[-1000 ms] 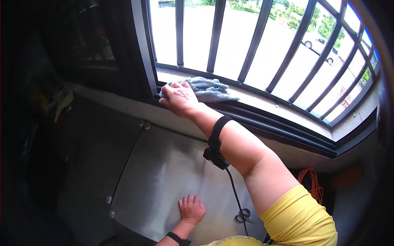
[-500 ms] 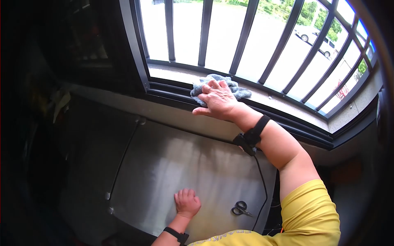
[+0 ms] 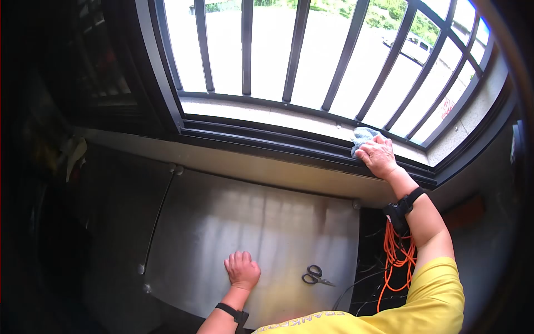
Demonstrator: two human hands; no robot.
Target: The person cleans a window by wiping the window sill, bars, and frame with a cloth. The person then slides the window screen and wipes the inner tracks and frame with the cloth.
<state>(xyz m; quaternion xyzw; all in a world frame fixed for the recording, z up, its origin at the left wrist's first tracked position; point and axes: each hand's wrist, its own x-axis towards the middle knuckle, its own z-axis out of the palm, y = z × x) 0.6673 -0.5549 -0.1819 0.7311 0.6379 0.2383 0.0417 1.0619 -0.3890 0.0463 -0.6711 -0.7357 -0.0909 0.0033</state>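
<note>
My right hand (image 3: 379, 158) is closed on a grey-blue cloth (image 3: 364, 137), pressed against the dark window track (image 3: 267, 139) toward the right end of the sill. Part of the cloth is hidden under the fingers. Below, my left hand (image 3: 242, 270) rests on the shiny metal tabletop (image 3: 194, 234), palm down, its fingers stretched forward and holding nothing. To the right of it on the same surface lies a pair of scissors (image 3: 317, 275) with dark handles.
Dark vertical bars (image 3: 295, 55) stand just outside the window. Orange cable (image 3: 392, 256) hangs in loops beyond the table's right edge. A second dark panel joins the tabletop at the left, with round knobs (image 3: 177, 170) at the corners.
My right hand has carried the cloth rightward along the window sill. The view has shifted and the orange cable now shows. My left hand stays on the tabletop.
</note>
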